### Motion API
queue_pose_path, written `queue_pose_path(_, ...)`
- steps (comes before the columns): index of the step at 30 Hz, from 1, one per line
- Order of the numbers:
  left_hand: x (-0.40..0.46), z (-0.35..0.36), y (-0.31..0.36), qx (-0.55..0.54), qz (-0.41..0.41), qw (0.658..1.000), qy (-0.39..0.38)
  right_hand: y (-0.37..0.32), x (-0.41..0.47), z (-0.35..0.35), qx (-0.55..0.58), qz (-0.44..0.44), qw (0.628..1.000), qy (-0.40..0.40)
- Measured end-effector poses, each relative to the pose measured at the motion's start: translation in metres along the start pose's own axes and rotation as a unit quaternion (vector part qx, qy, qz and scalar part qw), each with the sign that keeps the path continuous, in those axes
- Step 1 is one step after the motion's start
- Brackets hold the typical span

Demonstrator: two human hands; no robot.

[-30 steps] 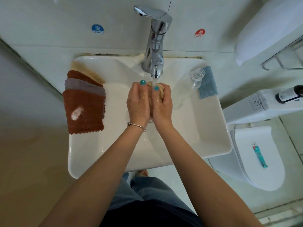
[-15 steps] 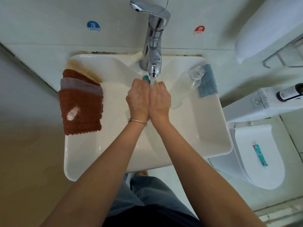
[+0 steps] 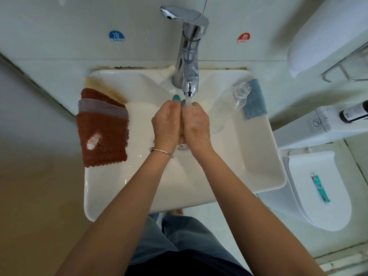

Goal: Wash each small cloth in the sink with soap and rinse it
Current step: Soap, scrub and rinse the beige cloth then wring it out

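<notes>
A stack of cloths (image 3: 102, 128) drapes the left rim of the sink (image 3: 256, 166). At centre, left hand (image 3: 166, 122) and right hand (image 3: 197, 124) press a small tan cloth (image 3: 181, 129) between them, fingers curled round it, its length running toward the faucet (image 3: 189, 54) under the running water. A clear bottle (image 3: 229, 108) and blue cloth (image 3: 253, 99) lie right.
</notes>
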State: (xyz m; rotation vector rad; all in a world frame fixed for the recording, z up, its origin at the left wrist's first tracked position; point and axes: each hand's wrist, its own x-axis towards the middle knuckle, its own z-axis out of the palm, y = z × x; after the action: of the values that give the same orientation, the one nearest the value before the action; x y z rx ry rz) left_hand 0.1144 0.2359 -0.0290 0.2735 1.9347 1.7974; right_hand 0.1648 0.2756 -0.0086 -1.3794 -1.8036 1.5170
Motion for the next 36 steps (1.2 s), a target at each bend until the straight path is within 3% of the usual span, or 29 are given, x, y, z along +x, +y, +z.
queue_pose_path(3, -0.002, -0.015, 0.0, -0.002, -0.003, 0.996, -0.088, 0.004, -0.01, -0.015, 0.08, -0.004, 0.996, -0.027)
queue_pose_path(5, -0.005, -0.021, 0.0, 0.036, 0.037, 0.991, -0.12, 0.009, -0.014, -0.021, 0.119, -0.002, 0.992, -0.026)
queue_pose_path(9, -0.01, -0.019, 0.003, 0.023, 0.1, 0.989, -0.105, 0.02, -0.016, -0.022, 0.091, -0.009, 0.995, -0.028)
queue_pose_path(12, -0.013, -0.01, 0.007, 0.019, 0.061, 0.992, -0.11, 0.028, -0.024, -0.032, 0.113, 0.025, 0.993, -0.001)
queue_pose_path(17, -0.009, -0.008, 0.005, 0.0, 0.017, 0.977, -0.211, 0.03, -0.025, -0.045, 0.148, -0.011, 0.988, 0.028)
queue_pose_path(22, -0.001, -0.045, -0.007, 0.005, 0.073, 0.992, -0.105, 0.01, -0.018, -0.016, 0.114, -0.063, 0.991, -0.028)
queue_pose_path(28, -0.008, -0.022, 0.006, 0.039, 0.075, 0.963, -0.258, 0.027, -0.019, -0.046, 0.128, -0.061, 0.99, 0.03)
queue_pose_path(33, 0.0, -0.044, 0.003, -0.011, 0.072, 0.993, -0.089, 0.014, -0.021, -0.015, 0.103, -0.089, 0.99, -0.038)
queue_pose_path(36, -0.002, -0.051, -0.001, -0.054, 0.031, 0.995, -0.072, 0.007, -0.022, -0.006, 0.116, -0.08, 0.988, -0.056)
